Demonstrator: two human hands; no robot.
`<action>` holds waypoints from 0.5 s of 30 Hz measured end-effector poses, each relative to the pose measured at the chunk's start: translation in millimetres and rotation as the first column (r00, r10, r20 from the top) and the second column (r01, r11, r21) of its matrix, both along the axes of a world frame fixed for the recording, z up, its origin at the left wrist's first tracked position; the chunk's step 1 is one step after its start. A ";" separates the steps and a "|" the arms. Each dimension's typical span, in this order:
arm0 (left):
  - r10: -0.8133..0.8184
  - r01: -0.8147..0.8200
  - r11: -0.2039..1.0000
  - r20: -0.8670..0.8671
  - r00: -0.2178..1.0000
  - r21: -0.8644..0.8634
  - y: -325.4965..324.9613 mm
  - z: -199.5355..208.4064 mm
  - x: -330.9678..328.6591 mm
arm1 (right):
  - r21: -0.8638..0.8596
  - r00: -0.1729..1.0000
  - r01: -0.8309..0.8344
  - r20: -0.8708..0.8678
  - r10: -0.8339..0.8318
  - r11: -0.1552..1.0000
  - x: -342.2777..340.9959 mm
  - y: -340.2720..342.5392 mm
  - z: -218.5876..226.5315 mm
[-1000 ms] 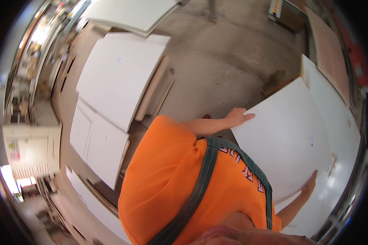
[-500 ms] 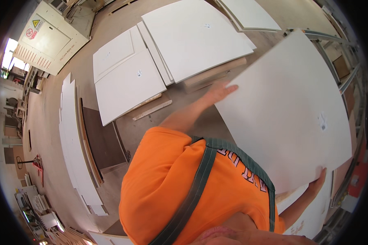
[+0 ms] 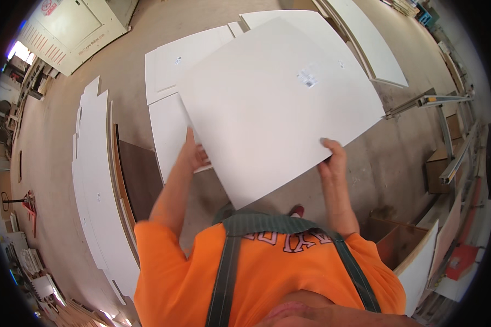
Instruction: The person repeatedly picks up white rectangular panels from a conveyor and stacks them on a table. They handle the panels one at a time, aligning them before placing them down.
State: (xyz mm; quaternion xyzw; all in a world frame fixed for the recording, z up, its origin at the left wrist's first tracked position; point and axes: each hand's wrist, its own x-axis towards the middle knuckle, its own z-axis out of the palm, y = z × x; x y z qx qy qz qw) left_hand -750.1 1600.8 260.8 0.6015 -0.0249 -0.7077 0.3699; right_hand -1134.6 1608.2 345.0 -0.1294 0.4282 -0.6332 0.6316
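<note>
A large white panel (image 3: 256, 120) with a small label is held tilted in front of me, over the stacked boards. My left hand (image 3: 193, 155) is at its left edge, thumb pointing up and fingers curled toward the edge. On the near right edge, my right hand (image 3: 333, 157) grips the panel, thumb on top and fingers underneath. Behind and below it lies a stack of white boards (image 3: 333, 32), partly covered by the panel. Another group of white boards (image 3: 163, 120) shows to its left.
Long white strips (image 3: 95, 191) and a dark brown board (image 3: 142, 171) lie on the left. Further off stands a cream machine cabinet (image 3: 79, 32). To the right are a metal frame (image 3: 442, 101) and an open brown box (image 3: 395, 237). A red pallet jack (image 3: 30, 204) stands far left.
The white panel has swung from my right side to the front, over the stacked boards. My body has turned left with it, and both hands now sit at its nearer edges.
</note>
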 end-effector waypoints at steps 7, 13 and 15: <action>0.313 -0.346 0.937 0.533 0.786 -0.040 44.3 -53.1 60.8 | 0.215 0.965 -0.246 0.146 0.218 0.945 118.2 37.2 -124.7; 0.017 -0.107 0.992 0.762 0.647 0.069 33.2 -129.5 145.0 | 0.217 0.840 -0.526 -0.019 0.543 0.822 172.0 59.1 -193.6; -0.026 -0.044 0.997 0.783 0.622 0.067 23.4 -144.8 160.4 | 0.303 0.876 -0.453 0.325 0.356 0.839 186.5 51.6 -194.8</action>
